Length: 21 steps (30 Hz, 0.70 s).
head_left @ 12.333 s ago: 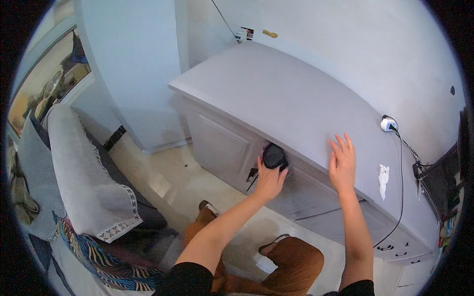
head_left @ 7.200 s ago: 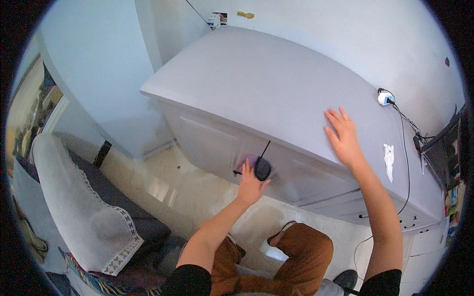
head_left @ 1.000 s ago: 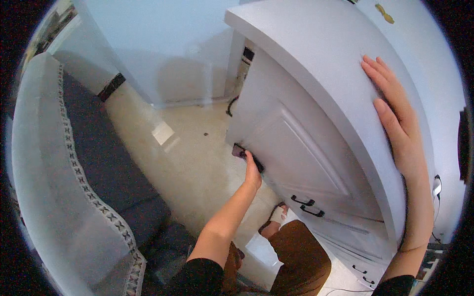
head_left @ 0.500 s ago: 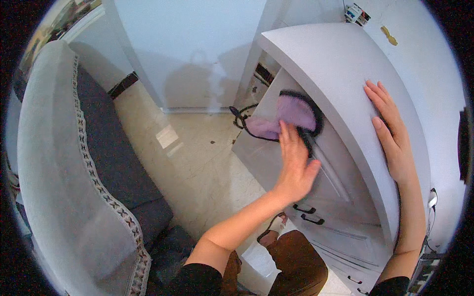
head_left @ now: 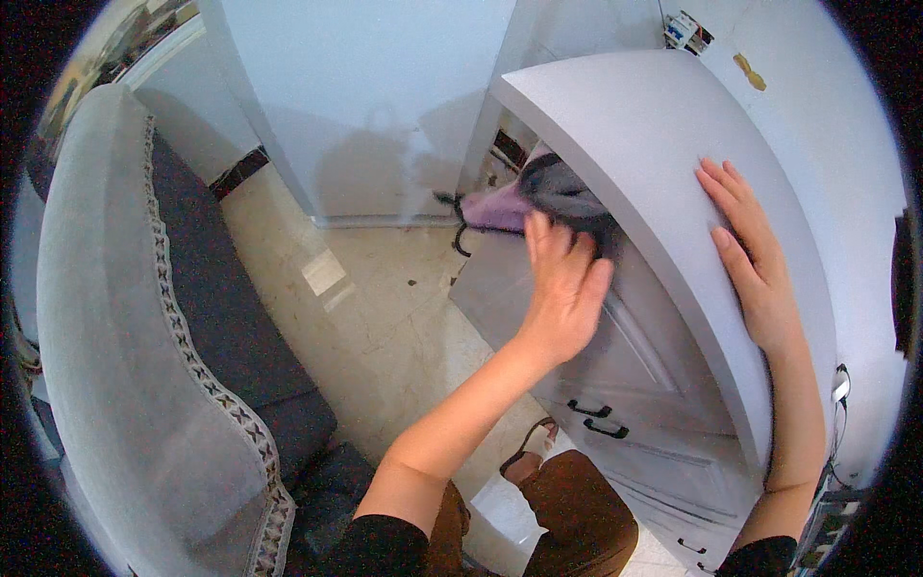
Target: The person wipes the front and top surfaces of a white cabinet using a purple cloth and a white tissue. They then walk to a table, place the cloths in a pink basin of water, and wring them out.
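Observation:
A soft purple cloth piece [head_left: 495,207] with black trim and thin dark cords is against the upper front of a pale grey cabinet [head_left: 663,106]. Its dark grey side [head_left: 567,190] is turned partly outward; I cannot tell what kind of thing it is. My left hand [head_left: 564,284] is at its lower edge, fingertips touching or very near the cloth. Those fingers are bent but apart, with the thumb standing off to the side. On the cabinet's curved top, my right hand [head_left: 745,250] lies flat, fingers stretched out, holding nothing.
Black handles [head_left: 598,419] stick out from the cabinet front. To the left stands a sofa [head_left: 226,279] under a grey cover with patterned trim. Between them runs a tiled floor [head_left: 385,317]. A pale door panel [head_left: 365,96] is ahead, and a cable [head_left: 841,413] hangs at right.
The purple cloth has shifted up and left and turned, baring its dark side. My left hand has moved slightly up and left, its fingers more bent. The right hand remains on the cabinet top.

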Tool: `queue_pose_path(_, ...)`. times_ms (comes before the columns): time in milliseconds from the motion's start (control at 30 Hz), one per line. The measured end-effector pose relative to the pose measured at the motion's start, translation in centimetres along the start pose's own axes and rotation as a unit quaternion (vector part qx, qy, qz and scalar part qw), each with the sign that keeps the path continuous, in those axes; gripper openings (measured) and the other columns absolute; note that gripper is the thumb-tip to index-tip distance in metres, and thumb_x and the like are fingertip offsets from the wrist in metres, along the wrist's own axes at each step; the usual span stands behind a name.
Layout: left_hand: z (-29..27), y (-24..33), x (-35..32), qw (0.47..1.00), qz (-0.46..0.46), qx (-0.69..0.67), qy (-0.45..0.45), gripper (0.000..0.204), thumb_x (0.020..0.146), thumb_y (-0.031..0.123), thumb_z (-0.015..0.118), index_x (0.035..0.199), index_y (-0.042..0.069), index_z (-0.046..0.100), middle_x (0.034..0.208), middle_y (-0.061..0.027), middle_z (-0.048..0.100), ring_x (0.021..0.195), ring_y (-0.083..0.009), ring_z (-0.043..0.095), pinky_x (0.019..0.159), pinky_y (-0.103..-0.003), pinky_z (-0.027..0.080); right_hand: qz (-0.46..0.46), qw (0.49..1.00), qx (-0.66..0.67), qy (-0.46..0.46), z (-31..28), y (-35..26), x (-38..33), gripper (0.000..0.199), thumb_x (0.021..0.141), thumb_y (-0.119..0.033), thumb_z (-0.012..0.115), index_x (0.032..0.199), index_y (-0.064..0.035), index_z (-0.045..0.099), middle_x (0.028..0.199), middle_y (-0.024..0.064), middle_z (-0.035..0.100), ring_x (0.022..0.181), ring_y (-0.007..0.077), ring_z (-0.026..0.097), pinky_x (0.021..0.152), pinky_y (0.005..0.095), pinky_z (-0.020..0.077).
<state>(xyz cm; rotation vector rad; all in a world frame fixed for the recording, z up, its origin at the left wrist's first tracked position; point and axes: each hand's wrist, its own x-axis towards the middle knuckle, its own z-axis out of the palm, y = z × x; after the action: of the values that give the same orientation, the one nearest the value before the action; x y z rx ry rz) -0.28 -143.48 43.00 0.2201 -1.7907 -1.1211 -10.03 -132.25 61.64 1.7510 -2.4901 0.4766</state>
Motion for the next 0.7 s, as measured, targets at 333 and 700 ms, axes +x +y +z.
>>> queue_pose_path(333, -0.4, -17.7, -8.6, 0.925, -0.355, -0.077, 0.109, 0.063, 0.096, 0.041, 0.026, 0.141, 0.001, 0.012, 0.148, -0.0195, 0.009, 0.137, -0.0299, 0.007, 0.11, -0.038, 0.008, -0.002, 1.0, -0.009, -0.003, 0.1, -0.5, 0.4, 0.042, 0.09, -0.02, 0.043, 0.13, -0.0081, 0.045, 0.14, 0.0091, 0.036, 0.135, 0.0259, 0.022, 0.11, 0.039, 0.0154)
queue_pose_path(700, 2.1, -5.8, -4.8, 0.994, -0.084, 0.048, 0.056, 0.058, 0.094, 0.026, 0.029, 0.141, 0.0, 0.007, 0.146, -0.024, -0.013, 0.135, -0.0413, -0.009, 0.108, -0.049, -0.001, 0.034, 0.998, -0.042, -0.019, 0.1, -0.6, 0.0, 0.044, 0.091, -0.023, 0.039, 0.132, -0.0085, 0.043, 0.142, 0.0076, 0.035, 0.136, 0.0222, 0.02, 0.111, 0.0367, 0.0121)
